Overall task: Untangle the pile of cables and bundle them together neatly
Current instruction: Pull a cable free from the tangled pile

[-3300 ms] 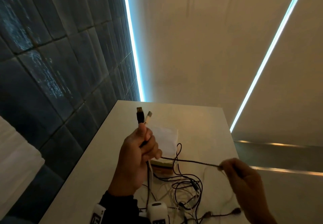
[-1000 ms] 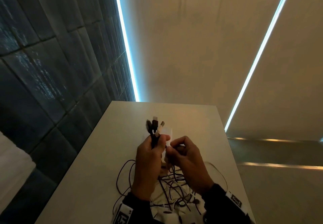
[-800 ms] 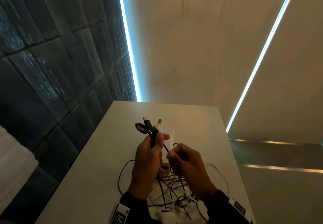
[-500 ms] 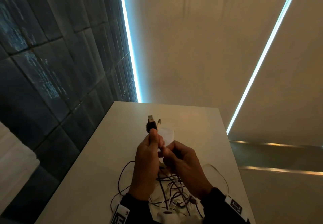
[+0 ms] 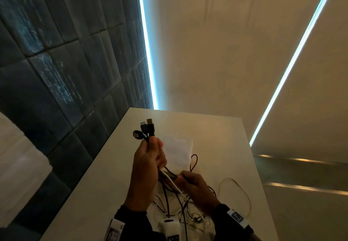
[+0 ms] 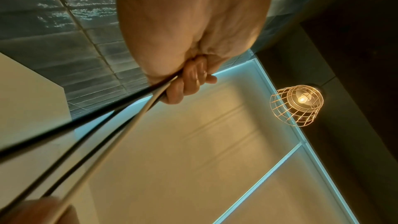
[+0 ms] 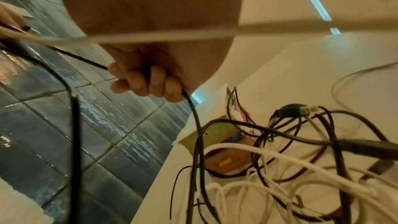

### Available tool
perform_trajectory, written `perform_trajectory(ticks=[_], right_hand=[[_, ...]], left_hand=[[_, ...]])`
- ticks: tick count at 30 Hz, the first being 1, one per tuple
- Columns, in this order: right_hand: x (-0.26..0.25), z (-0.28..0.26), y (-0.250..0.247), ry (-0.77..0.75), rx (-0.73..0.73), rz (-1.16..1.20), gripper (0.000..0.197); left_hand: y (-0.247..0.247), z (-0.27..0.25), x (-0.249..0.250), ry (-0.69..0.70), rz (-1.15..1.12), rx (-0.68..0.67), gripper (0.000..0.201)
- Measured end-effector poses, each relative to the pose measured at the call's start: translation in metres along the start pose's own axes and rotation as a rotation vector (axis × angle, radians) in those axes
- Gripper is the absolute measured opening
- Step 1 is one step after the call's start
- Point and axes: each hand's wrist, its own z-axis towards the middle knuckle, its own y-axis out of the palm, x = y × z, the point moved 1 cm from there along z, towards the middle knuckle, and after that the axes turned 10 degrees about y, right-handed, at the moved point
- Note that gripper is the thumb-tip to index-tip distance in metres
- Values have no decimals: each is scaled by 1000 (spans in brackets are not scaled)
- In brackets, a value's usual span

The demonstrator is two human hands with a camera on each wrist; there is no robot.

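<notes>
Left hand (image 5: 146, 167) is gripping a bunch of cable ends (image 5: 146, 130), plugs sticking up above the fist. Right hand (image 5: 194, 188) is pinching one black cable (image 7: 194, 118) below it. Tangled cables (image 5: 178, 208) are lying near the counter's (image 5: 216, 133) front edge, partly over a small box (image 7: 217, 140).

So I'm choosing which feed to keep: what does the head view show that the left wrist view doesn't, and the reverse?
Only the head view shows the plugs sticking up above the left hand, the right hand gripping a black cable, the tangled pile and the table. Only the left wrist view shows the caged lamp. Both show the left hand gripping the cables that run down from it.
</notes>
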Motion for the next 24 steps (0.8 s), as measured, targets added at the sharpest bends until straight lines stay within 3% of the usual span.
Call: perform_trajectory(ticks=[10, 12, 15, 19, 24], right_hand=[[40, 8, 4, 119, 36, -138, 37], [28, 8, 5, 113, 106, -138, 32], [-6, 10, 1, 161, 207, 58, 24], [-59, 6, -5, 20, 164, 248, 17], [-102, -11, -3, -154, -46, 295, 16]], left_hand=[[-21, 3, 19, 84, -167, 121, 37], [-22, 4, 17, 56, -152, 144, 36], [-24, 4, 10, -5, -100, 172, 39], [-22, 2, 0, -113, -6, 182, 38], [-16, 1, -8, -233, 78, 114, 32]])
